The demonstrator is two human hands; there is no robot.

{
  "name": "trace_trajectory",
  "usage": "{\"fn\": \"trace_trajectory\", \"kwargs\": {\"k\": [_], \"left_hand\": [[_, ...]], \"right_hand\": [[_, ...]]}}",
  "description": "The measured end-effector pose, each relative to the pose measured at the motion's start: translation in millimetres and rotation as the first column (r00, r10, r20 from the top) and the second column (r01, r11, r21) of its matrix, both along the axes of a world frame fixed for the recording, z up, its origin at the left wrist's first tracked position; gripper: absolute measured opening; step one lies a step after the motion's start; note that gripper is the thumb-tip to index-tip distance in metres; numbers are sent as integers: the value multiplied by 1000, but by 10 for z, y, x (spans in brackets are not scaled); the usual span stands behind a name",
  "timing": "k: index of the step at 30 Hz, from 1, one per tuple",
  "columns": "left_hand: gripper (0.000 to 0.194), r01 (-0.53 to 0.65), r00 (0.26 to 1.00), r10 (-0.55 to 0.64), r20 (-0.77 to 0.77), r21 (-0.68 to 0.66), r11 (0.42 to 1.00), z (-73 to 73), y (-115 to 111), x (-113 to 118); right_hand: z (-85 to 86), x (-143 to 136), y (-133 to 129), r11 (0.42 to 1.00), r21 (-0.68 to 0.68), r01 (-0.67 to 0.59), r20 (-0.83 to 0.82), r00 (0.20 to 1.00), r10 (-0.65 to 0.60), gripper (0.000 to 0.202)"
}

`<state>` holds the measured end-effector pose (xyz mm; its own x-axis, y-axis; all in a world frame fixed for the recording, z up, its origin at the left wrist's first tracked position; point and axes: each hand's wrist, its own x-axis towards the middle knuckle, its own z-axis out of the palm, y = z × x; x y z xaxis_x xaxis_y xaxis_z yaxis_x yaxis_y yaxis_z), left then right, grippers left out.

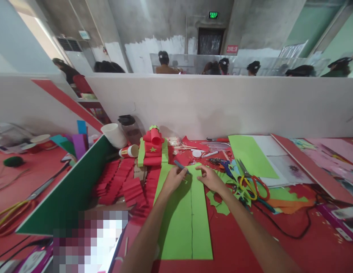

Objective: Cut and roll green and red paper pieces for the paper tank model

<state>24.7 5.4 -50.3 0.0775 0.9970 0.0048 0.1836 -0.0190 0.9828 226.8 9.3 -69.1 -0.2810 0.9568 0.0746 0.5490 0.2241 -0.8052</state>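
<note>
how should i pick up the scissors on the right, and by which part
Best by the yellow and red loops of the scissors, right hand coming from the near side: the loops face the person, while the blades point away toward the wall.

A white cup stands just beside a black-lidded bottle.

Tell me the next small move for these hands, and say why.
I'd probably lay down the dark pen-like tool in the left hand: the dark line runs down the green sheet to its near edge, so it seems to need no lengthening there.
</note>
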Motion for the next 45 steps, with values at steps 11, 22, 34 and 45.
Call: {"fn": "trace_trajectory", "kwargs": {"k": [11,22,34,45], "left_hand": [[34,11,981,7,-192,96,995,-91,-36,57],[34,4,976,21,-216,118,993,-126,5,41],[33,48,968,-13,-249,135,990,-177,-62,44],[33,61,937,-4,-349,150,987,-173,-107,86]], "right_hand": [[33,61,-187,998,-6,-57,203,978,57,48],[160,-75,-378,885,324,-335,630,774,62,36],[-19,41,-260,892,311,-328,568,816,102,40],[-95,109,-268,911,353,-215,434,900,44,33]]}}
